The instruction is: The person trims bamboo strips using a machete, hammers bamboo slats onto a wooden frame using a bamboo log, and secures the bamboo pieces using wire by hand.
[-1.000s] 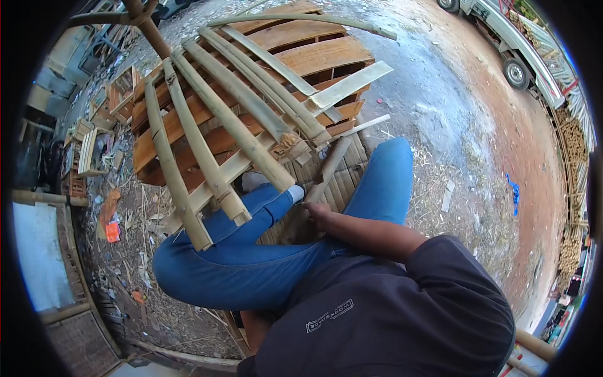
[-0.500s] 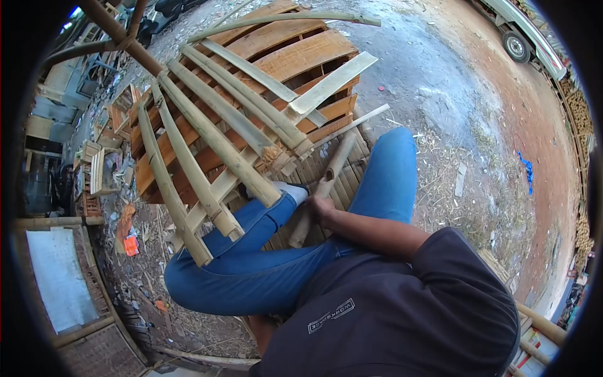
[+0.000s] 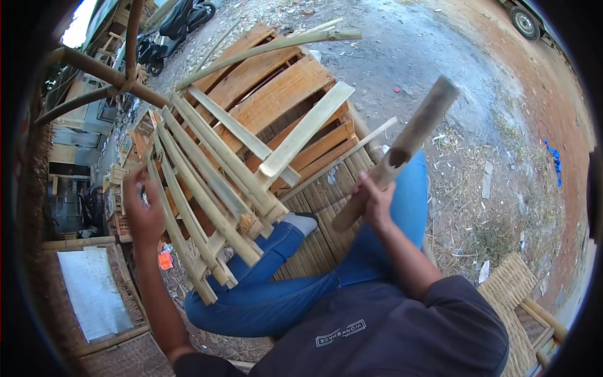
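My right hand (image 3: 375, 198) is closed around a thick bamboo piece (image 3: 422, 116) with a round hole, raised and slanting over my right thigh. Beside the left ends of the bamboo slats, my left hand (image 3: 143, 204) is up with its fingers apart and slightly curled; nothing shows in it. The frame of bamboo slats (image 3: 210, 213) lies across my left leg and over reddish wooden crates (image 3: 276, 88). A pale flat strip (image 3: 308, 132) rests across the upper slats.
A slatted bamboo platform (image 3: 314, 251) is under my legs. Bamboo poles (image 3: 100, 70) stand at the upper left, near a parked motorcycle (image 3: 182, 22). A vehicle wheel (image 3: 524, 23) shows at the upper right. A woven bamboo panel (image 3: 509, 292) is at the lower right.
The bamboo piece in my right hand has risen from between my legs toward the upper right. My left hand has come into view at the left. The view has shifted.
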`<action>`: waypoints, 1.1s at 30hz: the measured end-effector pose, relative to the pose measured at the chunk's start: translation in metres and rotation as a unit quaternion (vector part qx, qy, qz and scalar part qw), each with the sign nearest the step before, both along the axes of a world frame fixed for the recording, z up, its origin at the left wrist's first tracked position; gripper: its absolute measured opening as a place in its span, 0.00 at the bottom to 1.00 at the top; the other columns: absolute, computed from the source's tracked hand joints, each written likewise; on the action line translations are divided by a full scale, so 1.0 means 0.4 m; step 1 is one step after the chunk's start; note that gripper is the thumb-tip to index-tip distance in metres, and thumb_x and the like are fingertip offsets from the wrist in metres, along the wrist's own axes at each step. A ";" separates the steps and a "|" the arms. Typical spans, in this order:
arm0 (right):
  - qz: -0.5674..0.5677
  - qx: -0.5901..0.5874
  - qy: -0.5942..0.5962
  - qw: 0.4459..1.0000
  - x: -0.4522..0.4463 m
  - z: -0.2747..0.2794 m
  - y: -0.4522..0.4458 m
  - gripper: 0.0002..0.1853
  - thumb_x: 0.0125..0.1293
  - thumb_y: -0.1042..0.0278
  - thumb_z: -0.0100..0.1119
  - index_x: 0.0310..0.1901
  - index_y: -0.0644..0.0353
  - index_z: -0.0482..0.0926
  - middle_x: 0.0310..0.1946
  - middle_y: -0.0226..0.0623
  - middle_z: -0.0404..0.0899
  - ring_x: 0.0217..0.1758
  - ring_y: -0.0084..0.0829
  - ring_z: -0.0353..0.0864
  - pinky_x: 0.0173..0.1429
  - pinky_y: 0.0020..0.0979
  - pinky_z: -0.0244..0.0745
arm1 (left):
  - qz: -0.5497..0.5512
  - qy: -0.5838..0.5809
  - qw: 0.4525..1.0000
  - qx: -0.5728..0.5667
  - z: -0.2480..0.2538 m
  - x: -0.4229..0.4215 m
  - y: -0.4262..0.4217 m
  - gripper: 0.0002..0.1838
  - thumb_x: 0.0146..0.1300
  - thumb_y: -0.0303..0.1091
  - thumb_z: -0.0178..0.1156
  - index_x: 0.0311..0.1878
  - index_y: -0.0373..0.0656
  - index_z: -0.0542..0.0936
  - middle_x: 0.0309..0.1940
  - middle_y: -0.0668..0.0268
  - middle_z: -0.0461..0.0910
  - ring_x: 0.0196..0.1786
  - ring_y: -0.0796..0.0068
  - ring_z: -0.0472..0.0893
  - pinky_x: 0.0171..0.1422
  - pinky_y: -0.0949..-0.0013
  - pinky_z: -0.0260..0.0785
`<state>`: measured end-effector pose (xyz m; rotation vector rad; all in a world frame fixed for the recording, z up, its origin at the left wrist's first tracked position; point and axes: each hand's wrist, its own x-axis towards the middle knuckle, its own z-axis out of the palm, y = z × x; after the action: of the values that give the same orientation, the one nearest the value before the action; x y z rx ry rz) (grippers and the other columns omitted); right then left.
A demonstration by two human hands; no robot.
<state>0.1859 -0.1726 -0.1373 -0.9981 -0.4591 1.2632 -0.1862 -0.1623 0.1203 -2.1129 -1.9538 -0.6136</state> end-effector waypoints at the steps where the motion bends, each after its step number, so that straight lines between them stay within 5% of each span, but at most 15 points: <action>1: 0.000 -0.001 -0.053 0.999 0.050 0.031 0.043 0.14 0.62 0.67 0.71 0.37 0.63 0.74 0.25 0.34 0.77 0.23 0.26 0.77 0.30 0.30 0.75 | -0.061 0.030 0.998 -0.019 -0.022 0.069 0.094 0.16 0.67 0.29 0.60 0.57 0.38 0.75 0.48 0.53 0.78 0.53 0.55 0.80 0.61 0.57 0.70; 4: -0.012 0.072 -0.140 0.987 0.178 0.092 0.219 0.14 0.62 0.66 0.72 0.40 0.65 0.77 0.24 0.32 0.79 0.23 0.22 0.79 0.31 0.26 0.76 | -0.160 0.170 0.971 -0.057 -0.080 0.240 0.333 0.22 0.66 0.32 0.59 0.63 0.40 0.72 0.60 0.51 0.74 0.63 0.48 0.73 0.70 0.51 0.63; 8: 0.068 0.114 -0.209 0.969 0.274 0.225 0.442 0.22 0.62 0.67 0.70 0.53 0.69 0.77 0.31 0.42 0.85 0.26 0.21 0.79 0.32 0.25 0.77 | -0.234 0.197 0.952 0.001 -0.174 0.401 0.585 0.23 0.71 0.43 0.56 0.63 0.42 0.72 0.57 0.55 0.75 0.61 0.52 0.74 0.65 0.52 0.64; 12: 0.136 0.095 -0.248 0.954 0.275 0.259 0.613 0.21 0.62 0.62 0.72 0.50 0.67 0.79 0.34 0.42 0.87 0.25 0.21 0.79 0.31 0.26 0.78 | -0.250 0.151 0.956 -0.010 -0.249 0.461 0.706 0.22 0.71 0.51 0.56 0.58 0.44 0.75 0.53 0.59 0.76 0.59 0.57 0.76 0.62 0.52 0.65; 24: 0.181 0.157 -0.200 0.950 0.195 0.284 0.663 0.12 0.62 0.65 0.72 0.38 0.64 0.80 0.31 0.37 0.85 0.27 0.22 0.80 0.34 0.27 0.77 | -0.317 0.027 0.948 -0.002 -0.230 0.419 0.705 0.19 0.69 0.48 0.62 0.49 0.42 0.78 0.43 0.58 0.79 0.45 0.53 0.82 0.49 0.54 0.74; 33: 0.267 0.134 -0.325 0.897 0.122 0.342 0.569 0.13 0.60 0.64 0.75 0.36 0.64 0.81 0.28 0.33 0.83 0.28 0.22 0.80 0.34 0.28 0.76 | -0.300 0.006 0.954 -0.030 -0.222 0.316 0.602 0.21 0.67 0.48 0.64 0.49 0.39 0.79 0.45 0.57 0.79 0.46 0.52 0.83 0.49 0.55 0.76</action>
<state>0.2346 0.0551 -0.0003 -1.0784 -1.4716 1.2642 -0.0598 0.0784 0.0315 -2.7500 -1.3119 -0.6324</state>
